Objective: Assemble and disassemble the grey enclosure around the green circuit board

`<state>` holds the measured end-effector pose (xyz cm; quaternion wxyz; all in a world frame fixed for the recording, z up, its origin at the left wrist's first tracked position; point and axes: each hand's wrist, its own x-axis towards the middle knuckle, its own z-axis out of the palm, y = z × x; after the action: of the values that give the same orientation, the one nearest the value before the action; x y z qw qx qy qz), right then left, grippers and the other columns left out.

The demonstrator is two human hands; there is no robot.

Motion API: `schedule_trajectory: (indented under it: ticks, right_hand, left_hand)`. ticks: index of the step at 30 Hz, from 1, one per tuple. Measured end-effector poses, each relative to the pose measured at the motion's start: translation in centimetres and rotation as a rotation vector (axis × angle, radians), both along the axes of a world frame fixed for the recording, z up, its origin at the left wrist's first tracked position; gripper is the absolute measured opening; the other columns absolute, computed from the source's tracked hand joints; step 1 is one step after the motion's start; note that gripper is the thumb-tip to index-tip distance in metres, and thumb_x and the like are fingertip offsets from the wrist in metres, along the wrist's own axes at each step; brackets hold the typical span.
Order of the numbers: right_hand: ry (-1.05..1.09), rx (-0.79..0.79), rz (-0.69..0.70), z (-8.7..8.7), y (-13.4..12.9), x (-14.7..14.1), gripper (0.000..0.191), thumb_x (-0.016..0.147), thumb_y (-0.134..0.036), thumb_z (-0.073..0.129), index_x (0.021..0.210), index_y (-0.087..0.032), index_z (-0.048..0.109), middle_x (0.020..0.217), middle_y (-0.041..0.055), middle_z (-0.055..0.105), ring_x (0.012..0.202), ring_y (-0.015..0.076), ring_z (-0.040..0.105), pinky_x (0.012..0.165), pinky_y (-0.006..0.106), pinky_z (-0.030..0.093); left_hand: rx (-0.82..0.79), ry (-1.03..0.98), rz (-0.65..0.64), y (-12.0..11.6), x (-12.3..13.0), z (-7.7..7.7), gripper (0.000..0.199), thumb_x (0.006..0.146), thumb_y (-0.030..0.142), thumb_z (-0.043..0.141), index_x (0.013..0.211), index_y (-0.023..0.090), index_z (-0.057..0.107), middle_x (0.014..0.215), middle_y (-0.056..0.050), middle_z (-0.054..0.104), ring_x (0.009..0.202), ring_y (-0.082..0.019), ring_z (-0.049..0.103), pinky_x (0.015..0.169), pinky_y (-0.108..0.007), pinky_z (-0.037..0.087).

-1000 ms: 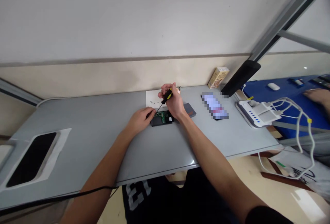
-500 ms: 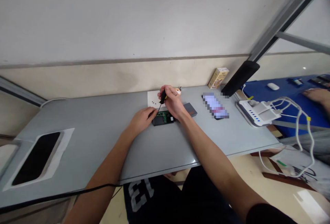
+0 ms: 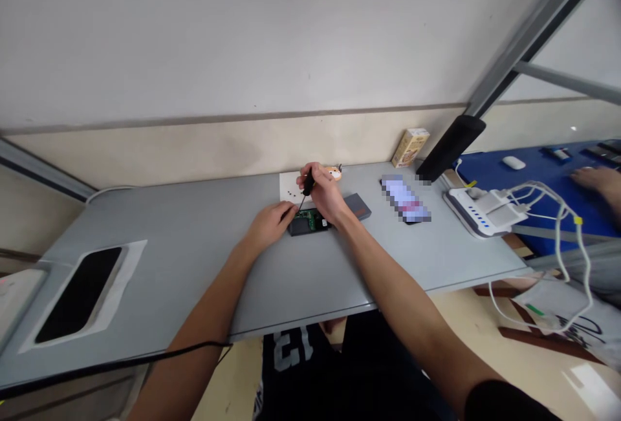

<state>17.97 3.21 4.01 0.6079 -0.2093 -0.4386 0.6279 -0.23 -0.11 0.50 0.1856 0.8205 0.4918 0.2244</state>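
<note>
My right hand [image 3: 326, 189] is wrapped round the black handle of a screwdriver [image 3: 307, 183]. The thin shaft slants down to the green circuit board in a dark case [image 3: 309, 222]. At the left end of that case, my left hand [image 3: 272, 224] presses its fingers near the screwdriver's tip; whether they pinch a small part is too fine to make out. Behind the board lies a white sheet [image 3: 287, 183] with several tiny dark screws [image 3: 292, 194]. A grey cover [image 3: 358, 206] rests right of my right wrist, and an orange-and-white trinket [image 3: 334, 172] is partly hidden behind my right hand.
To the right lie a phone with a lit screen [image 3: 405, 200], a yellow box [image 3: 410, 147], a black cylinder [image 3: 451, 148] and a white power strip with cables [image 3: 485, 211]. A black phone-shaped slab [image 3: 80, 295] lies left. Another person's hand [image 3: 596, 178] rests on a blue surface.
The camera view has shifted slightly. Both hands and the screwdriver stay in nearly the same place at the circuit board.
</note>
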Motion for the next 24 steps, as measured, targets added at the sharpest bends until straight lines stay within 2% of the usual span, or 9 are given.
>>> schedule_trajectory:
  ticks: [3, 6, 8, 10, 13, 16, 19, 24]
  right_hand:
    - [-0.068, 0.014, -0.042, -0.23, 0.13, 0.16, 0.047, 0.082, -0.069, 0.072, 0.084, -0.025, 0.056, 0.078, -0.0024, 0.058, 0.067, 0.0121, 0.055, 0.066, 0.027, 0.044]
    - [-0.047, 0.002, -0.067, -0.17, 0.25, 0.08, 0.052, 0.085, -0.076, 0.062, 0.079, -0.025, 0.053, 0.065, -0.0051, 0.044, 0.058, 0.0119, 0.044, 0.059, 0.027, 0.040]
    - [0.014, -0.033, -0.042, 0.01, 0.26, 0.06, 0.054, 0.088, -0.079, 0.054, 0.083, -0.025, 0.056, 0.065, -0.0046, 0.042, 0.057, 0.0124, 0.042, 0.057, 0.028, 0.040]
    - [0.048, -0.043, -0.016, 0.16, 0.22, 0.15, 0.051, 0.088, -0.075, 0.057, 0.088, -0.024, 0.060, 0.072, -0.0025, 0.049, 0.062, 0.0125, 0.048, 0.061, 0.028, 0.043]
    - [0.044, -0.023, -0.003, 0.09, 0.17, 0.38, 0.045, 0.081, -0.064, 0.074, 0.088, -0.023, 0.058, 0.086, -0.0006, 0.060, 0.073, 0.0121, 0.059, 0.070, 0.028, 0.048]
    - [-0.050, -0.019, -0.064, -0.32, 0.31, 0.47, 0.048, 0.081, -0.062, 0.076, 0.083, -0.025, 0.045, 0.074, -0.0058, 0.057, 0.064, 0.0109, 0.058, 0.066, 0.027, 0.045]
    - [-0.182, 0.060, -0.178, -0.70, 0.54, 0.36, 0.049, 0.082, -0.065, 0.073, 0.086, -0.027, 0.042, 0.060, -0.0105, 0.047, 0.055, 0.0102, 0.049, 0.060, 0.025, 0.039]
    - [-0.227, 0.160, -0.213, -0.36, 0.13, -0.03, 0.046, 0.093, -0.073, 0.051, 0.105, -0.028, 0.053, 0.066, -0.0073, 0.048, 0.060, 0.0122, 0.048, 0.062, 0.027, 0.040]
  left_hand:
    - [-0.004, -0.008, 0.000, -0.08, 0.06, 0.10, 0.039, 0.106, 0.046, 0.039, 0.096, 0.021, 0.067, 0.093, -0.005, 0.073, 0.081, -0.021, 0.064, 0.076, -0.032, 0.045]
    - [-0.004, -0.018, 0.001, -0.11, 0.10, 0.12, 0.039, 0.106, 0.046, 0.040, 0.094, 0.021, 0.067, 0.093, -0.006, 0.073, 0.082, -0.021, 0.064, 0.076, -0.032, 0.045]
    - [-0.002, -0.025, 0.000, -0.10, 0.07, 0.06, 0.038, 0.106, 0.045, 0.040, 0.095, 0.021, 0.067, 0.096, -0.006, 0.074, 0.084, -0.021, 0.065, 0.078, -0.032, 0.046]
    - [0.000, -0.033, -0.003, -0.05, -0.01, -0.04, 0.038, 0.106, 0.045, 0.039, 0.097, 0.021, 0.068, 0.098, -0.007, 0.074, 0.087, -0.022, 0.066, 0.080, -0.033, 0.047]
    - [0.005, -0.042, -0.005, 0.01, -0.15, -0.24, 0.039, 0.106, 0.045, 0.039, 0.098, 0.021, 0.068, 0.101, -0.007, 0.074, 0.089, -0.022, 0.066, 0.083, -0.033, 0.048]
    - [0.010, -0.044, -0.007, 0.03, -0.25, -0.41, 0.039, 0.106, 0.045, 0.039, 0.098, 0.021, 0.068, 0.099, -0.007, 0.074, 0.088, -0.021, 0.066, 0.082, -0.033, 0.048]
    - [0.011, -0.041, -0.008, 0.03, -0.29, -0.49, 0.039, 0.106, 0.046, 0.039, 0.098, 0.021, 0.069, 0.097, -0.006, 0.073, 0.088, -0.021, 0.065, 0.082, -0.033, 0.048]
    - [0.012, -0.043, -0.007, -0.01, -0.22, -0.39, 0.039, 0.106, 0.045, 0.039, 0.100, 0.022, 0.069, 0.101, -0.007, 0.074, 0.092, -0.022, 0.066, 0.086, -0.034, 0.049]
